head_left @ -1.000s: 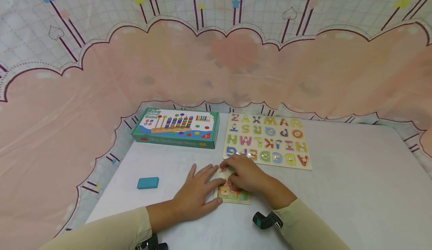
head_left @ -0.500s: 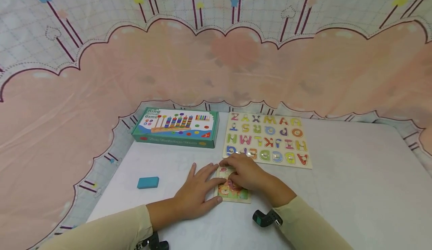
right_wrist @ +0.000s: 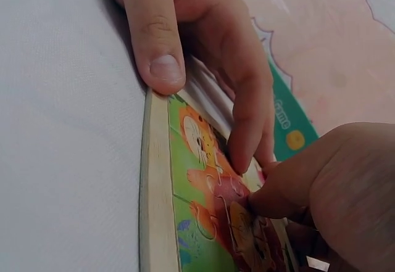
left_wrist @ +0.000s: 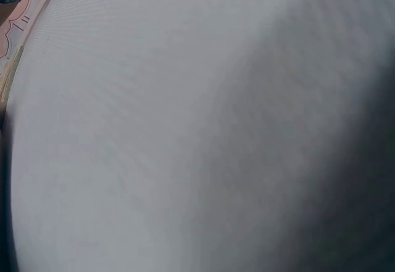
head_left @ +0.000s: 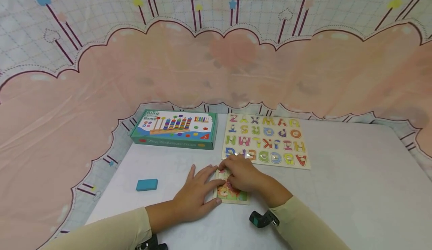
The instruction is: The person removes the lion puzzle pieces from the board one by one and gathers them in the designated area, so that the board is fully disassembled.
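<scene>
A small wooden jigsaw puzzle [head_left: 233,196] with a cartoon animal picture lies on the white table. My left hand [head_left: 195,195] is spread flat beside it, its thumb and fingertips along the left edge. In the right wrist view the left thumb [right_wrist: 163,68] meets the pale wooden frame [right_wrist: 157,179]. My right hand [head_left: 244,175] reaches over the upper part, fingers bent, index finger at the top left corner. Its thumb and fingers close on a puzzle piece [right_wrist: 244,235] near the middle; some fingertips are hidden. The left wrist view shows mainly tablecloth.
Behind the right hand lies a wooden alphabet board [head_left: 266,141] with knobbed letters. A green Ring Challenge Game box [head_left: 175,130] stands at the back left. Nearer, on the left, is a small blue block [head_left: 146,184]. A patterned cloth [head_left: 202,70] hangs behind the table.
Both hands keep their places at the puzzle, with hardly any finger movement. The head view has shifted slightly.
</scene>
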`<act>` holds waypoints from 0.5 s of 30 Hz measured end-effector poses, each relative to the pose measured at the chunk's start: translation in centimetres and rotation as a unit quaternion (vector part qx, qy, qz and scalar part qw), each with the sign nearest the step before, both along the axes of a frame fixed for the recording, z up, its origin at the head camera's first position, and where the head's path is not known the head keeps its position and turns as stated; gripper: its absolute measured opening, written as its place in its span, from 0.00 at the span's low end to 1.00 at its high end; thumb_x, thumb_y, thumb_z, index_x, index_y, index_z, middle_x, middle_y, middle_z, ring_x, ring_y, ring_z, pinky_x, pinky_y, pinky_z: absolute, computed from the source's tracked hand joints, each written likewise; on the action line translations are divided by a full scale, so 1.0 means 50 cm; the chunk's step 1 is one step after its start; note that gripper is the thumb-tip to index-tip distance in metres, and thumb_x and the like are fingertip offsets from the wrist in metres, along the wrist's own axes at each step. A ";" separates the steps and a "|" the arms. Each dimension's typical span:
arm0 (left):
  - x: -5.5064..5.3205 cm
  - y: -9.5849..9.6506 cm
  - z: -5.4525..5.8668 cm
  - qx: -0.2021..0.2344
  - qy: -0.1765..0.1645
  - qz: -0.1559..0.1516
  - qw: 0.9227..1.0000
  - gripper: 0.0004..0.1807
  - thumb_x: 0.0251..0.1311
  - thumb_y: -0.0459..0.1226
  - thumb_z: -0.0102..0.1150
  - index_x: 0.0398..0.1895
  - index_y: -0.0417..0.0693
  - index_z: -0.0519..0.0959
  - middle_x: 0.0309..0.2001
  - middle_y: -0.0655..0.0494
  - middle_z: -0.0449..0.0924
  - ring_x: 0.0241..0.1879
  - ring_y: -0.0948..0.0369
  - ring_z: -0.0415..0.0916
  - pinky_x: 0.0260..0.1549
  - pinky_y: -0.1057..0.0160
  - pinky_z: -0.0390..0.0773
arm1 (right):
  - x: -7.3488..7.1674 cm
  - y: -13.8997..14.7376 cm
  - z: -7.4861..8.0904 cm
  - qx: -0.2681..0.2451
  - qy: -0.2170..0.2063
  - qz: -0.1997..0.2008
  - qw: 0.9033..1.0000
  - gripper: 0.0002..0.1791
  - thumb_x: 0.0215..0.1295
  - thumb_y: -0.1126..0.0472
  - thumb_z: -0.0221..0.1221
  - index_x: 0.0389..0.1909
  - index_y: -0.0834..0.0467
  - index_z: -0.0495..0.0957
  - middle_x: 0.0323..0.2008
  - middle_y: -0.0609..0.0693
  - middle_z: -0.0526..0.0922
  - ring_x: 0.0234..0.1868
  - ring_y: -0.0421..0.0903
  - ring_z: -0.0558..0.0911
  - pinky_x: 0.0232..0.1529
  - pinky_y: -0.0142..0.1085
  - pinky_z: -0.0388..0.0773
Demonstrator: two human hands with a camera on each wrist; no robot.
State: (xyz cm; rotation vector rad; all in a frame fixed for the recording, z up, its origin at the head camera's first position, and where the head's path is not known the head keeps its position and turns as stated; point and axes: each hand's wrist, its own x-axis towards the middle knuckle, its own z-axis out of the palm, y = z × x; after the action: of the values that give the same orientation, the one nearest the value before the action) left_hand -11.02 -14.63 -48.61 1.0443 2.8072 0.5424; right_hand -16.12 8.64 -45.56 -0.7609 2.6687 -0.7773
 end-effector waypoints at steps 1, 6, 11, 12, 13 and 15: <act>0.000 0.000 0.000 -0.002 0.001 0.000 1.000 0.31 0.76 0.64 0.51 0.78 0.70 0.71 0.86 0.57 0.51 0.85 0.56 0.43 0.76 0.27 0.34 | 0.000 -0.001 0.000 0.000 -0.001 -0.002 1.000 0.19 0.69 0.67 0.65 0.59 0.52 0.83 0.57 0.46 0.80 0.59 0.49 0.73 0.67 0.56 0.69; 0.002 -0.002 0.002 -0.001 0.003 -0.001 1.000 0.32 0.76 0.64 0.51 0.79 0.71 0.71 0.85 0.57 0.52 0.85 0.56 0.43 0.76 0.27 0.34 | 0.003 -0.002 0.000 -0.007 -0.002 -0.010 1.000 0.19 0.68 0.69 0.64 0.58 0.52 0.83 0.56 0.45 0.81 0.59 0.49 0.73 0.68 0.57 0.68; 0.002 -0.003 0.003 -0.003 0.007 -0.001 1.000 0.32 0.76 0.64 0.50 0.79 0.71 0.71 0.86 0.57 0.52 0.85 0.56 0.43 0.77 0.28 0.35 | 0.006 0.002 0.002 -0.030 -0.009 -0.014 0.999 0.20 0.67 0.70 0.64 0.57 0.51 0.82 0.57 0.45 0.83 0.59 0.48 0.74 0.69 0.57 0.68; 0.001 -0.003 0.002 -0.004 0.008 -0.001 1.000 0.32 0.76 0.64 0.50 0.79 0.72 0.71 0.86 0.57 0.52 0.85 0.56 0.43 0.77 0.28 0.35 | 0.006 0.003 0.001 -0.035 -0.013 -0.017 0.999 0.20 0.67 0.70 0.65 0.57 0.50 0.82 0.57 0.45 0.83 0.59 0.48 0.74 0.68 0.55 0.70; 0.001 -0.003 0.002 -0.007 0.010 -0.001 1.000 0.32 0.76 0.64 0.50 0.79 0.72 0.71 0.86 0.57 0.52 0.85 0.56 0.43 0.77 0.28 0.35 | 0.006 0.004 0.002 -0.040 -0.018 -0.019 0.999 0.20 0.67 0.70 0.65 0.57 0.50 0.82 0.57 0.45 0.83 0.58 0.48 0.74 0.67 0.54 0.71; 0.000 -0.003 0.000 -0.010 0.014 -0.002 1.000 0.32 0.76 0.65 0.49 0.79 0.73 0.71 0.86 0.57 0.52 0.85 0.56 0.43 0.77 0.29 0.36 | 0.006 0.006 0.002 -0.050 -0.027 -0.025 0.998 0.19 0.68 0.69 0.66 0.57 0.49 0.82 0.57 0.44 0.84 0.57 0.47 0.74 0.64 0.51 0.73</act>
State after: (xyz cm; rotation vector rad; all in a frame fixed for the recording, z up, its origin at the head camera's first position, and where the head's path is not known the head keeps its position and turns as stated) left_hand -11.03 -14.79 -48.60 1.0609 2.8274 0.5034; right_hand -15.81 8.92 -45.48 -0.6878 2.6268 -0.9380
